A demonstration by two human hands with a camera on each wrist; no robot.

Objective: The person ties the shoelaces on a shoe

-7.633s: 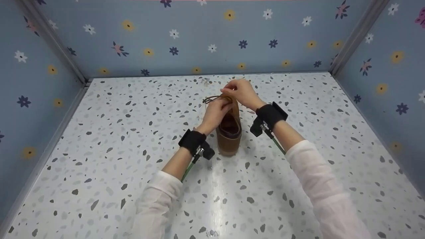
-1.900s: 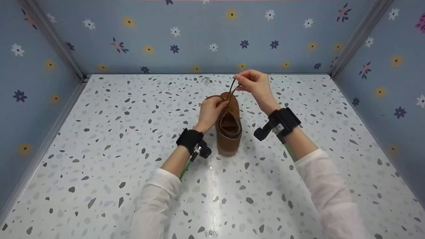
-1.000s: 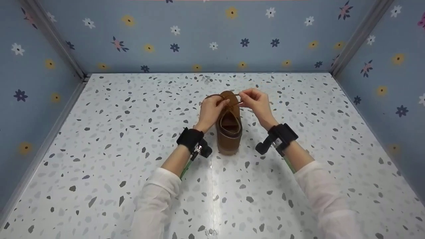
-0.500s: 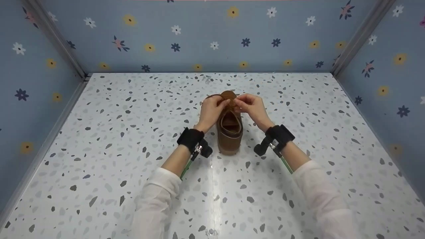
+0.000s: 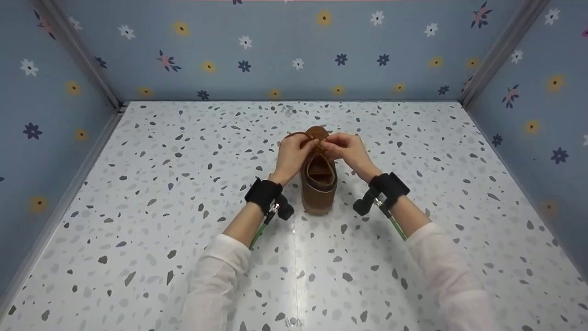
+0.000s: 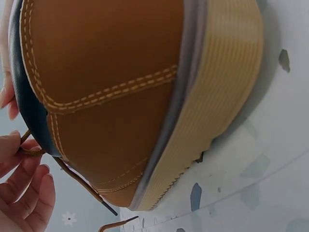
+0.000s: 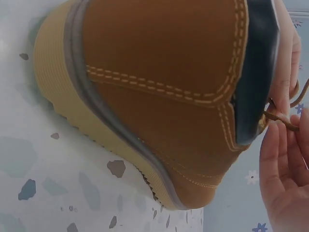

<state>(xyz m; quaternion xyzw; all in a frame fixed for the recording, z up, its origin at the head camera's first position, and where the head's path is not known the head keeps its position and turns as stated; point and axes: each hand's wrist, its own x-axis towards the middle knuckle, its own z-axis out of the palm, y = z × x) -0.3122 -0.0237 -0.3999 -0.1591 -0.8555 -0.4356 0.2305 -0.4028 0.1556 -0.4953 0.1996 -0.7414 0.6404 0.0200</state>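
Note:
A brown lace-up shoe (image 5: 318, 197) stands upright on the speckled surface, its heel toward me and its toe toward the back wall. My left hand (image 5: 292, 156) is over the left side of the lacing and pinches a brown shoelace (image 6: 32, 152) between thumb and fingers. From the right, my right hand (image 5: 350, 151) pinches the lace close to the left fingertips. Two lace ends hang beside the shoe in the left wrist view. In the right wrist view the lace (image 7: 280, 120) runs to the right fingers (image 7: 276, 154). The hands hide most of the knot area.
A white speckled tabletop (image 5: 183, 257) lies under the shoe. Blue flowered panels enclose it at the back (image 5: 275, 55), left (image 5: 50, 161) and right (image 5: 542, 151). Black straps with small cameras sit on both wrists.
My right hand earlier pulled the lace up and away beyond the toe, then came back down and left to the left fingertips. The left hand has stayed nearly still lately; the shoe stands unmoved.

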